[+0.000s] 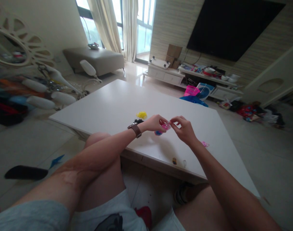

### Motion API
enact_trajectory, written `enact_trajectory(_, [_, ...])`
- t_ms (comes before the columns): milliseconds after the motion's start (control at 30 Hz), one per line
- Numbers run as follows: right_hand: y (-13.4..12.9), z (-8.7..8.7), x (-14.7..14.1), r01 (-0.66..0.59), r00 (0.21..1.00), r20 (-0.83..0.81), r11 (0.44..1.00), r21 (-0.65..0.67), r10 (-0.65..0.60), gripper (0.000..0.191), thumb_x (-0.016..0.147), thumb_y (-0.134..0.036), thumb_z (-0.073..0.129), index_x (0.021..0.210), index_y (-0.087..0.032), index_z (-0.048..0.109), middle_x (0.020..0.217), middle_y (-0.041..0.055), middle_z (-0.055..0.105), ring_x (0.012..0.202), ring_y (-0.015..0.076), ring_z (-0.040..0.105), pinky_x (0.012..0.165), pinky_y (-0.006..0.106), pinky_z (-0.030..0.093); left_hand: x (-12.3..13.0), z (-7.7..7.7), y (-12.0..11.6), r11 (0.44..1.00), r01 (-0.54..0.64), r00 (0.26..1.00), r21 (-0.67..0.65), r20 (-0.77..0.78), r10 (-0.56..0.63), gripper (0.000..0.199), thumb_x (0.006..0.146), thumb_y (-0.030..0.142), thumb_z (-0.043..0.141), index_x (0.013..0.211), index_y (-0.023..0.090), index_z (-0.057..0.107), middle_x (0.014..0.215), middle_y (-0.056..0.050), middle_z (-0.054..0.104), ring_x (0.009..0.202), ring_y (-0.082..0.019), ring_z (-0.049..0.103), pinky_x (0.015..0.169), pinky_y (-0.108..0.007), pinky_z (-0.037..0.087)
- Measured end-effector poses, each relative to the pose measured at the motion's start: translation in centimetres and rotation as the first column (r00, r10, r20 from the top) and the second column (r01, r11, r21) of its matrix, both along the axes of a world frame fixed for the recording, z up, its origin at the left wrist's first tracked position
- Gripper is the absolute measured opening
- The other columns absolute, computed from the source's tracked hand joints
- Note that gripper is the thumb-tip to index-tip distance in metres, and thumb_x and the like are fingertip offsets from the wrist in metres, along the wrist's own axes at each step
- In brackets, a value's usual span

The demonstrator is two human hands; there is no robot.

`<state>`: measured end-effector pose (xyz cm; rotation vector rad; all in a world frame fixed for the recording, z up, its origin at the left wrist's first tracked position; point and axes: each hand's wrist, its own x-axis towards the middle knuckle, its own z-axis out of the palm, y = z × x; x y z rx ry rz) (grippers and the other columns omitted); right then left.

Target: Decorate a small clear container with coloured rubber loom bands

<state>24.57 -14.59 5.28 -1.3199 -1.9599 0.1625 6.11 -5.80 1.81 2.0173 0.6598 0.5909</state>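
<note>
Above the white table [108, 99], my left hand [156, 123] is closed on a small see-through pink plastic piece [166, 126]. My right hand [183, 129] meets it from the other side, thumb and fingertips pinched at the piece's clear edge. Small blue pieces [158, 132] show just below the left fingers; whether they lie on the table or belong to the held piece, I cannot tell. Beside my left wrist are a pile of yellow bits [142, 115] and a pile of black bits [138, 121], the black one partly hidden by the wrist.
Right of my right wrist lies a pink piece [205, 144]. Near the front edge are a small yellow-and-dark item [174, 161] and a clear one [184, 163]. A floor lamp [62, 98] stands by the left corner. Beyond the table is a pink basket [192, 90].
</note>
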Motion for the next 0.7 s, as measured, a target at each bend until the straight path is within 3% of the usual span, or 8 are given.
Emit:
enact_trajectory(133, [-0.1,0.1,0.1,0.006,0.999,0.032,0.999,0.035,-0.007,0.012,0.093,-0.028,0.058,0.088,-0.022,0.068,0.087,0.0059,0.067,0.085,0.0214,0.061,0.068,0.033,0.052,-0.1,0.4,-0.1,1.000,0.006,1.000,0.011,0.025,-0.006,0.040,0.065,0.024,0.073,0.103,0.014,0.079,0.073,-0.001,0.070,0.066,-0.013,0.061,0.061,-0.021,0.046])
enact_trajectory(333, [-0.4,0.7,0.4,-0.067,0.995,0.081,0.998,0.008,0.066,0.022,0.097,-0.033,0.053,0.090,-0.023,0.071,0.088,0.0063,0.070,0.093,0.0250,0.059,0.084,0.042,0.050,-0.2,0.7,-0.3,1.000,0.014,0.999,0.008,0.030,-0.015,0.038,0.065,0.022,0.073,0.102,0.013,0.079,0.075,-0.002,0.070,0.068,-0.013,0.060,0.063,-0.022,0.047])
enact_trajectory(700, [-0.2,0.5,1.2,-0.081,0.982,0.172,0.996,0.026,0.075,0.034,0.100,-0.042,0.050,0.089,-0.026,0.077,0.114,0.0078,0.064,0.110,0.0273,0.049,0.100,0.049,0.042,-0.5,1.2,-0.3,1.000,0.017,0.999,0.025,0.027,-0.017,0.040,0.064,0.025,0.075,0.102,0.013,0.079,0.076,-0.003,0.071,0.069,-0.014,0.061,0.065,-0.023,0.047])
